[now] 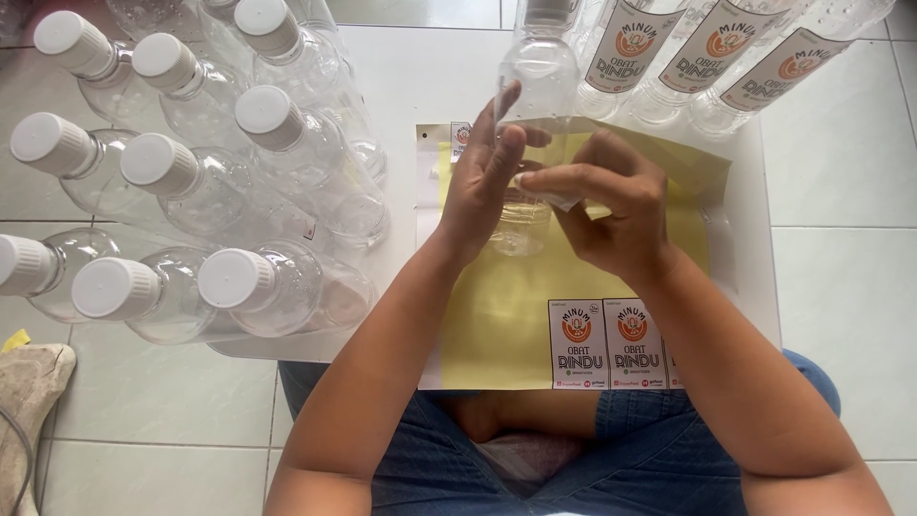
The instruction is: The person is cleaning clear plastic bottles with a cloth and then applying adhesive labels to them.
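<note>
A clear plastic bottle (541, 81) stands upright on a white board over my lap. My left hand (484, 182) is pressed against its left side, fingers up along the bottle. My right hand (607, 205) pinches a thin sticker label (564, 198) at the bottle's front, thumb and fingers meeting my left fingertips. Under both hands lies a yellow backing sheet (497, 315) with two white-and-orange stickers (606, 344) left along its near edge.
Several unlabelled clear bottles with white caps (229, 277) stand clustered on the left. Labelled bottles (716, 48) stand in a row at the far right. The white board (401, 86) rests over my knees in blue jeans; pale floor tiles (850, 287) surround it.
</note>
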